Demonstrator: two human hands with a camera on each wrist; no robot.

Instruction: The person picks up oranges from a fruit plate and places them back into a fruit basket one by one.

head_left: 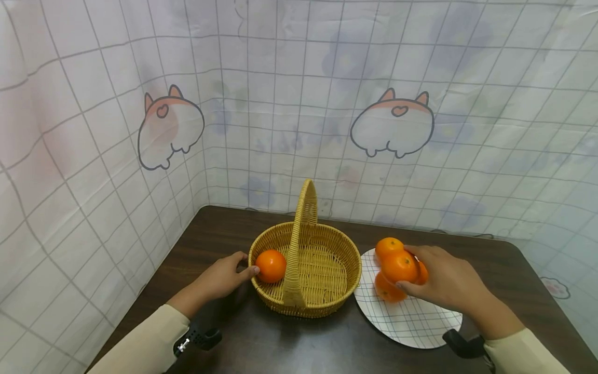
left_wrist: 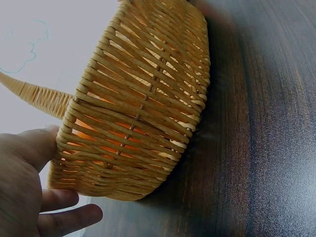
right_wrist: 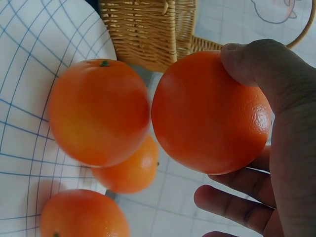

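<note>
A yellow wicker basket (head_left: 322,306) with a tall arched handle stands on the table, one orange (head_left: 271,266) lying at its left side. My left hand (head_left: 219,278) holds the basket's left rim, thumb on the rim and fingers outside; the left wrist view shows the woven wall (left_wrist: 148,98) close up. Over the plate, my right hand (head_left: 444,275) grips an orange (right_wrist: 210,116) between thumb and fingers. Other oranges (right_wrist: 98,113) lie on the white grid-patterned plate (head_left: 420,332), close beside and under the gripped one.
The dark wooden table (head_left: 327,348) meets a curtain-like, grid-printed cloth (head_left: 280,104) at the back and left. The basket's arched handle (head_left: 294,249) rises across its middle. Plate and basket stand close together, the plate to the right.
</note>
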